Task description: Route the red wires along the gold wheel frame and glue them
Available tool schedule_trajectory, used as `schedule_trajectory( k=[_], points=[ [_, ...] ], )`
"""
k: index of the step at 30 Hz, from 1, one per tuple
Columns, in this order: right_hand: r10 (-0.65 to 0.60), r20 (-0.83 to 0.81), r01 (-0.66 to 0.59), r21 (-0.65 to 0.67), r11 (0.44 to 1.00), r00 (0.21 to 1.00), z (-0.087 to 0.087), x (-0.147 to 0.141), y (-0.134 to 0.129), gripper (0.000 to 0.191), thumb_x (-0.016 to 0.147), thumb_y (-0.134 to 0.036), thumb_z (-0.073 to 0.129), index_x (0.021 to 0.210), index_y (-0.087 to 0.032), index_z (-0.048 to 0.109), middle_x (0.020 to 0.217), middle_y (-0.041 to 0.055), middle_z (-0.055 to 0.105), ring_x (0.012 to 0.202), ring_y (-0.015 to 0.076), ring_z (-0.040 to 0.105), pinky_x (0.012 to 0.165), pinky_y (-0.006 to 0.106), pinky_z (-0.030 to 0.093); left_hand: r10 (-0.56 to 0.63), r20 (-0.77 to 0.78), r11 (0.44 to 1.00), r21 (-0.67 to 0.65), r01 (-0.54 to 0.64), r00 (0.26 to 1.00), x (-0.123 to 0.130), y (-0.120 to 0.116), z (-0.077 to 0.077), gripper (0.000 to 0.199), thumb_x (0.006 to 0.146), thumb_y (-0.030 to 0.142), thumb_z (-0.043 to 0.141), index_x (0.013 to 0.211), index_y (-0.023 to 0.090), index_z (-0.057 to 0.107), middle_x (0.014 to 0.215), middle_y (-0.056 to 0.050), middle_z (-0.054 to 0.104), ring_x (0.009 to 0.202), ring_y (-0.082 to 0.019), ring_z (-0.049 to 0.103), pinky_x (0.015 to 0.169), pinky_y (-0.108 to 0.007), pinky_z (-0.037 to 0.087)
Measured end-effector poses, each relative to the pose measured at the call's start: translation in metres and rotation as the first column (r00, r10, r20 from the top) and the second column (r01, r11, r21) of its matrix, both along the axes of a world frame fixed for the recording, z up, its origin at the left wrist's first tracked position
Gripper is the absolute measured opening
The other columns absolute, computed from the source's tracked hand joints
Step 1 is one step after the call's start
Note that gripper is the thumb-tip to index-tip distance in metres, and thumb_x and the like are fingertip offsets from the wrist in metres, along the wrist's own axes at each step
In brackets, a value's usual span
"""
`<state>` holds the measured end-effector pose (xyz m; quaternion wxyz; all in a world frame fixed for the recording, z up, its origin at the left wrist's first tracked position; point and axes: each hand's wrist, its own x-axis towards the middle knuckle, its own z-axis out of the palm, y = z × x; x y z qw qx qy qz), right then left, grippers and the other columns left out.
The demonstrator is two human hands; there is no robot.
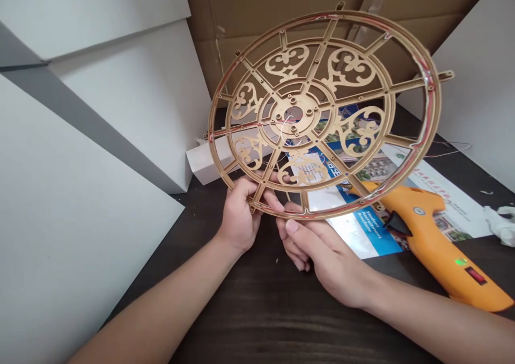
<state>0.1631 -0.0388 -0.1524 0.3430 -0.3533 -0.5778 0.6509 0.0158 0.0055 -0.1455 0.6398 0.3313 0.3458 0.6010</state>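
Both my hands hold up a round, laser-cut wheel frame [309, 111] of golden-brown wood, tilted towards me, with spokes and scrollwork panels. My left hand [241, 216] grips its lower rim, with the fingers behind and the thumb across. My right hand [317, 251] holds the rim just to the right of it, fingers curled around the lower edge. Reddish streaks and shiny glue-like marks run along the outer rim. A thin pale wire crosses near the hub. Below the frame's right side lies an orange hot glue gun [436, 240] with a green light lit, close to my right forearm.
A printed student brochure [364, 230] lies under the glue gun on the dark wood table [257, 321]. White boards [100, 235] stand on the left and right, with brown cardboard [257, 9] behind. A white block and a crumpled white tissue lie near the table's back edges.
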Motion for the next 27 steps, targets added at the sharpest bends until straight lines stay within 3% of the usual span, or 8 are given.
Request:
schedule_trajectory(
  k=[7,10,16,24,27],
  points=[
    [0.03,0.005,-0.03,-0.032,0.999,1.0,-0.002,0.002,0.0,0.051,0.106,-0.055,0.04,0.068,-0.021,0.041,0.061,-0.0059,0.032,0.056,0.0115,0.033,0.051,0.028,0.029,0.013,-0.07,1.0,0.014,-0.012,0.997,0.001,-0.002,0.003,0.031,0.071,0.022,0.05,0.041,0.017,0.059,0.051,-0.007,0.06,0.049,-0.012,0.044,0.047,-0.025,0.034],
    [0.021,-0.007,-0.021,-0.074,0.997,1.0,0.001,0.001,0.0,0.05,0.105,-0.055,0.04,0.068,-0.022,0.04,0.058,-0.0065,0.03,0.054,0.0115,0.032,0.05,0.028,0.027,0.025,-0.081,0.999,0.022,-0.024,0.996,0.001,-0.001,0.001,0.024,0.071,0.024,0.052,0.051,0.017,0.063,0.048,-0.005,0.059,0.045,-0.012,0.043,0.043,-0.026,0.025],
    [0.018,0.025,-0.017,-0.043,0.999,1.0,0.001,0.0,0.002,0.049,0.105,-0.051,0.04,0.065,-0.022,0.04,0.057,-0.0062,0.033,0.053,0.0111,0.034,0.049,0.028,0.028,0.066,-0.123,0.994,0.091,-0.055,0.99,0.001,-0.003,-0.006,0.021,0.076,0.024,0.051,0.068,0.017,0.07,0.049,-0.002,0.055,0.052,-0.015,0.05,0.046,-0.028,0.026],
    [0.014,0.053,-0.016,0.044,0.999,0.999,0.003,-0.001,0.003,0.047,0.106,-0.05,0.039,0.068,-0.022,0.042,0.059,-0.0053,0.035,0.054,0.0118,0.037,0.051,0.029,0.032,0.073,-0.073,0.996,0.047,-0.07,0.995,0.001,-0.002,-0.005,0.015,0.071,0.021,0.055,0.065,0.016,0.067,0.051,0.003,0.037,0.052,-0.01,0.031,0.051,-0.027,0.026],
    [-0.011,0.1,-0.001,0.126,0.992,0.995,0.007,-0.003,0.004,0.038,0.105,-0.047,0.044,0.075,-0.023,0.047,0.058,-0.0052,0.041,0.052,0.0126,0.039,0.051,0.03,0.033,0.046,-0.022,0.999,-0.003,-0.046,0.999,0.002,-0.003,-0.004,0.013,0.069,0.019,0.054,0.059,0.017,0.061,0.05,0.003,0.036,0.05,-0.009,0.028,0.05,-0.027,0.025]
  ],
)
